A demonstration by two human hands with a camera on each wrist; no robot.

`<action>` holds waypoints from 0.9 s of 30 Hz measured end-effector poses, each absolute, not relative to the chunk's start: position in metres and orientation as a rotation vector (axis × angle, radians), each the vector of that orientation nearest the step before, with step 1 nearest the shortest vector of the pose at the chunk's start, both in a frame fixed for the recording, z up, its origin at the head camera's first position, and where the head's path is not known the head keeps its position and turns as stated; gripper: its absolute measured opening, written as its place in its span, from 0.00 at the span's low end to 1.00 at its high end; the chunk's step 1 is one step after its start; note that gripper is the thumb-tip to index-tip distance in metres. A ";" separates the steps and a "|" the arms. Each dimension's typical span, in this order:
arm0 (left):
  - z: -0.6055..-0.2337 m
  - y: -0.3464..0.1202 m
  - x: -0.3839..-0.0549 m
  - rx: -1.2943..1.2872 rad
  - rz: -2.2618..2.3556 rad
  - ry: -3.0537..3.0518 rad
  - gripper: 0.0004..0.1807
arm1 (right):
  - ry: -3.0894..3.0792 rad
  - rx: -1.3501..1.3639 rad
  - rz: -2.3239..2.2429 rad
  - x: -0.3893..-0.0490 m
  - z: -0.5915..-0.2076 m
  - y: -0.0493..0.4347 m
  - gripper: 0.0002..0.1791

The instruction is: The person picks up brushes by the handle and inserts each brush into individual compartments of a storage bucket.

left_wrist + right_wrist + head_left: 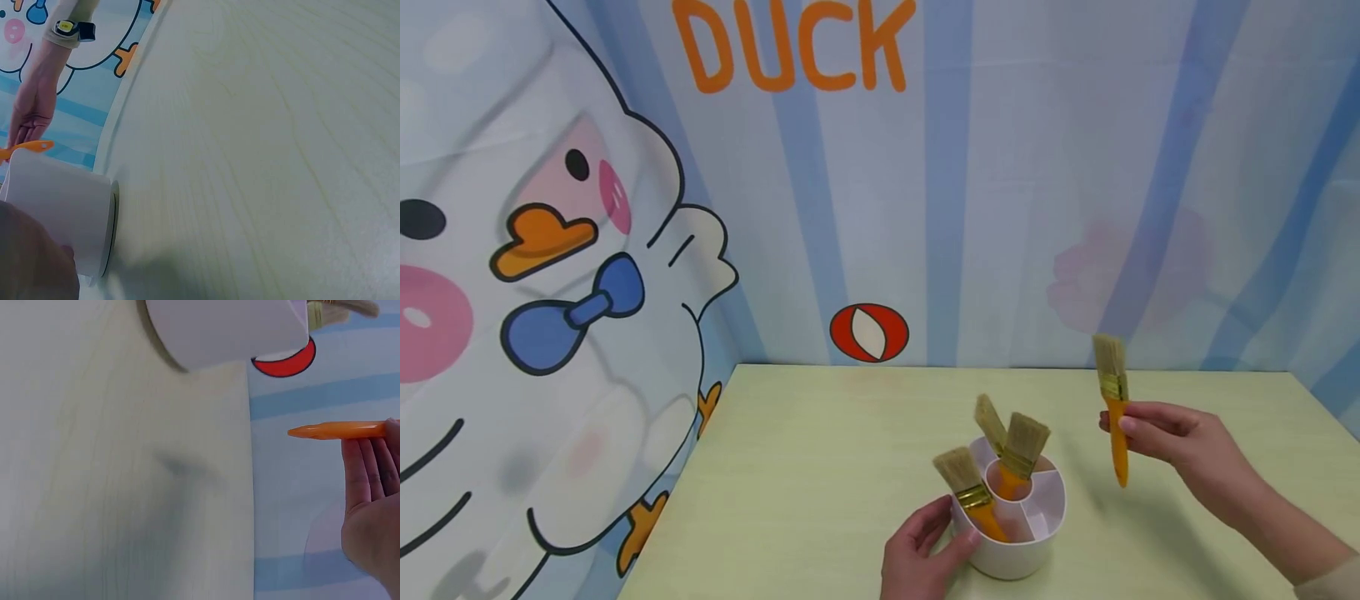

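My right hand (1191, 450) pinches a flat paintbrush (1117, 410) by its orange handle, bristles up, to the right of a white round organizer (1013, 560). In the right wrist view the handle (337, 430) sticks out past the fingers. With its thumb near the front rim and its fingers at the left side, my left hand (925, 554) grips the organizer. Three brushes lean in its compartments: a wide one (1024, 442) in the round centre cup, one (976, 493) at the front left, and another (991, 423) at the back.
The organizer stands on a pale wood-grain table (820, 467). Behind the table hangs a blue-striped cloth (1015, 183) with a printed duck (587, 433) at the left. The table's back edge meets this cloth.
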State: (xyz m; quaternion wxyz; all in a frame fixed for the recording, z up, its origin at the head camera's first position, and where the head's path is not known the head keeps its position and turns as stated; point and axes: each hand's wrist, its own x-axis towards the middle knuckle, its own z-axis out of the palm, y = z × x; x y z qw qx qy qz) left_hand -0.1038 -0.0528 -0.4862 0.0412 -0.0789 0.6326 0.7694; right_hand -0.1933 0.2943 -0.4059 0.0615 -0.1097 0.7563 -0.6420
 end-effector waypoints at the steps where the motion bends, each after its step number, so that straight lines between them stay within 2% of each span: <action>1: -0.486 -0.053 -0.104 -0.237 2.358 1.934 0.34 | 2.221 -0.338 -2.004 -0.191 -0.404 0.290 0.15; 14: -0.485 -0.053 -0.105 -0.247 2.333 1.948 0.35 | 1.718 -0.221 -2.394 -0.166 -0.405 0.248 0.17; 21: -0.483 -0.053 -0.104 -0.259 2.323 1.957 0.35 | 1.757 -0.204 -2.415 -0.159 -0.410 0.234 0.16; 27: -0.481 -0.053 -0.105 -0.264 2.307 1.962 0.35 | 1.868 -0.064 -2.333 -0.152 -0.417 0.225 0.12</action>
